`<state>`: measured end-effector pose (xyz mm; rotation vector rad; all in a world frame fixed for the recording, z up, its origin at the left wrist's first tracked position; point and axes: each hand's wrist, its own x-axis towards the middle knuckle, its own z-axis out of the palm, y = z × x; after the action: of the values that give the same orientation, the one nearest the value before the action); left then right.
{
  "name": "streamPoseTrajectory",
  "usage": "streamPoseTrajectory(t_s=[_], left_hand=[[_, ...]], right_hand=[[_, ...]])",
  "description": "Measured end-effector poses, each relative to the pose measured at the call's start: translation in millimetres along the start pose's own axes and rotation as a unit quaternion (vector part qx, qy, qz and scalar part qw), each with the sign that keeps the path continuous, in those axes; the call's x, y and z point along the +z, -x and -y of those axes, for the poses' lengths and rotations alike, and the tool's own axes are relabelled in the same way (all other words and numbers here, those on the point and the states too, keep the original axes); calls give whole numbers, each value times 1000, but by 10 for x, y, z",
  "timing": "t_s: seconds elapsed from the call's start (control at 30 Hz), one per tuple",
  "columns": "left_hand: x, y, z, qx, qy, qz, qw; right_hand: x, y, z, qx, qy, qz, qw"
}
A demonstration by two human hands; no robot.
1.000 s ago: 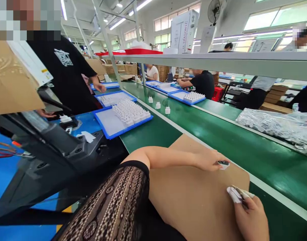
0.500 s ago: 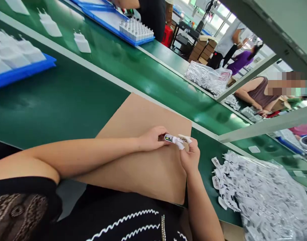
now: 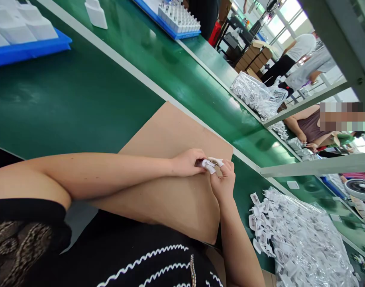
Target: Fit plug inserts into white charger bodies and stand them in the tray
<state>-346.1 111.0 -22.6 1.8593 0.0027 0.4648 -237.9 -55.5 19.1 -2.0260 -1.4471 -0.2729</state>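
Observation:
Over a brown cardboard sheet [image 3: 170,195], my left hand [image 3: 187,162] is closed around a small white charger housing [image 3: 205,164], which my fingers partly hide. From the other side, my right hand [image 3: 224,179] pinches at the housing's end, its thumb and forefinger tips wrapped in white coverings. Small metal-looking prongs seem to lie between those fingertips, too small to make out surely. To the right of my right forearm, a clear bag [image 3: 308,235] spills many white plastic housing parts [image 3: 261,223] onto the green table.
A blue tray [image 3: 63,42] of white chargers sits at the upper left. One white charger [image 3: 95,15] lies on the green conveyor [image 3: 182,75]. Beyond are another loaded tray [image 3: 179,20] and a bag of parts [image 3: 257,93]. Grey metal bars [image 3: 308,169] cross the right side; co-workers are behind.
The housing has turned between my hands, so the coloured parts inside no longer show. My hands are slightly closer together. The camera view has shifted and tilted; a charger on the conveyor appears higher up.

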Motion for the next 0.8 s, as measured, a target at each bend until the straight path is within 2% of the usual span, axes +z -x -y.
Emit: streamPoseTrajectory(t_s=[0.13,0.23,0.33,0.43,0.5,0.57,0.6,0.67,0.8], left_hand=[[5,0,0,-8,10,-2,1000],[19,-1,-27,-20,-1,-10,1000],[37,11,-83,-21,-42,-18,999],[0,-33,-95,-21,-91,21,995],[-91,-146,-83,-42,-113,51,991],[-252,-340,-87,-66,-118,40,990],[-363,-461,-98,-78,-127,15,989],[-656,-713,-133,-109,-166,-53,979],[-1432,-1029,-220,-167,-254,-167,938]], right_hand=[[-8,-10,-8,31,34,18,999],[16,13,-8,78,-7,24,997],[60,74,7,115,-62,-21,991],[133,133,-8,215,-130,-53,966],[175,150,-26,298,-202,-53,931],[186,154,-31,345,-257,-71,900],[181,157,-30,359,-265,-84,891],[170,166,-37,378,-245,-92,888],[242,160,-159,377,-215,-61,899]])
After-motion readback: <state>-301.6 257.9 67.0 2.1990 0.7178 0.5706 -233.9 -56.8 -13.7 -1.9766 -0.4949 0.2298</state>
